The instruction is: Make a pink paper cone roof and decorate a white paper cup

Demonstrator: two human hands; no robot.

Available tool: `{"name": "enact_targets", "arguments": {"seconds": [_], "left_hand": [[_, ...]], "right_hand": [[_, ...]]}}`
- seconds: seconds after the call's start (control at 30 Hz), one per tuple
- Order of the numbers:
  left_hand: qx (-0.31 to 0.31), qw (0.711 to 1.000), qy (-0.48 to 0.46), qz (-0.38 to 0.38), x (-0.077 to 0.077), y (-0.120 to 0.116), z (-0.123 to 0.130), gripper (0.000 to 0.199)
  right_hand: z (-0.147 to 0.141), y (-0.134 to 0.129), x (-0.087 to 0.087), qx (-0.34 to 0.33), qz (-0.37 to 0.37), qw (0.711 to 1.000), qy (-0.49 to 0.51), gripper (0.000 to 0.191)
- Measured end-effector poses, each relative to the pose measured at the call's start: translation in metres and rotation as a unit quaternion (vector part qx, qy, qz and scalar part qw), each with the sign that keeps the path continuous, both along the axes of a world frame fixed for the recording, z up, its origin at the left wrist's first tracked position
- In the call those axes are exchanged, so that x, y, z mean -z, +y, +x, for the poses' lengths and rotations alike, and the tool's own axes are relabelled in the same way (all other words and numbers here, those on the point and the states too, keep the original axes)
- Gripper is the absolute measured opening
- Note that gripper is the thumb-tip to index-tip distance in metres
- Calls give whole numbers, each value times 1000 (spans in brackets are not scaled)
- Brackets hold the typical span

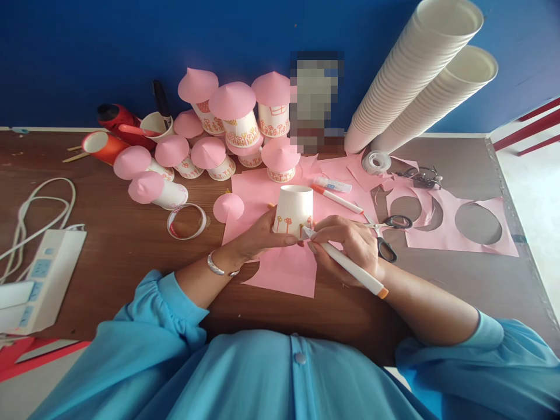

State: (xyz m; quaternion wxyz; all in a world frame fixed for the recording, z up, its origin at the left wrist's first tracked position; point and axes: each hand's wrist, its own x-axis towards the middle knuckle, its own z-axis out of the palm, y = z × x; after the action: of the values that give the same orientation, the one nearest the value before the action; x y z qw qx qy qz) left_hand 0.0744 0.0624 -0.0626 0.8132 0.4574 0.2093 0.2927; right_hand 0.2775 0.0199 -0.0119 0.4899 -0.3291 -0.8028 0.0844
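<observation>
My left hand (261, 234) is closed around a white paper cup (296, 204), holding it from its left side above pink paper. Orange and red flower drawings run along the cup's lower part. In my right hand (352, 245) is a white marker pen (352, 269) with an orange end, its tip against the cup's lower right side. A small pink paper cone (228, 207) lies left of the cup. Behind it, a second marker (338, 199) and a glue stick (332, 185) rest on the pink paper (289, 272).
Decorated cups with pink cone roofs (240, 125) stand at the back. Tall stacks of paper cups (406, 81) lean on the blue wall. Scissors (387, 236), a tape roll (377, 163) and cut pink sheets (450, 221) lie right. A power strip (55, 274) is left.
</observation>
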Motion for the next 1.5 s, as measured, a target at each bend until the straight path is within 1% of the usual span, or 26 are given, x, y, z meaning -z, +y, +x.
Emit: {"name": "enact_targets", "arguments": {"seconds": [0.2, 0.4, 0.67, 0.9, 1.13, 1.3, 1.4, 1.5], "left_hand": [[2, 1000, 3, -4, 0, 0, 0, 40], [-6, 1000, 10, -12, -5, -1, 0, 37], [-13, 1000, 15, -15, -7, -1, 2, 40], [-13, 1000, 27, -7, -3, 0, 1, 44], [0, 1000, 21, 6, 3, 1, -1, 43], [-15, 1000, 18, -7, 9, 0, -3, 42], [-21, 999, 25, -13, 8, 0, -3, 45], [-24, 999, 36, -15, 3, -1, -2, 46]], "right_hand": [[1, 0, -1, 3, -4, 1000, -5, 13], [0, 0, -1, 13, -3, 1000, -10, 12], [-1, 0, 2, 28, 2, 1000, 5, 16], [-1, -1, 3, 35, 4, 999, 3, 18], [-1, -1, 1, 35, 8, 999, -7, 16], [-1, -1, -1, 23, 9, 1000, -5, 16], [0, -1, -1, 21, 7, 1000, -5, 17], [0, -1, 0, 19, 2, 1000, -7, 18]]}}
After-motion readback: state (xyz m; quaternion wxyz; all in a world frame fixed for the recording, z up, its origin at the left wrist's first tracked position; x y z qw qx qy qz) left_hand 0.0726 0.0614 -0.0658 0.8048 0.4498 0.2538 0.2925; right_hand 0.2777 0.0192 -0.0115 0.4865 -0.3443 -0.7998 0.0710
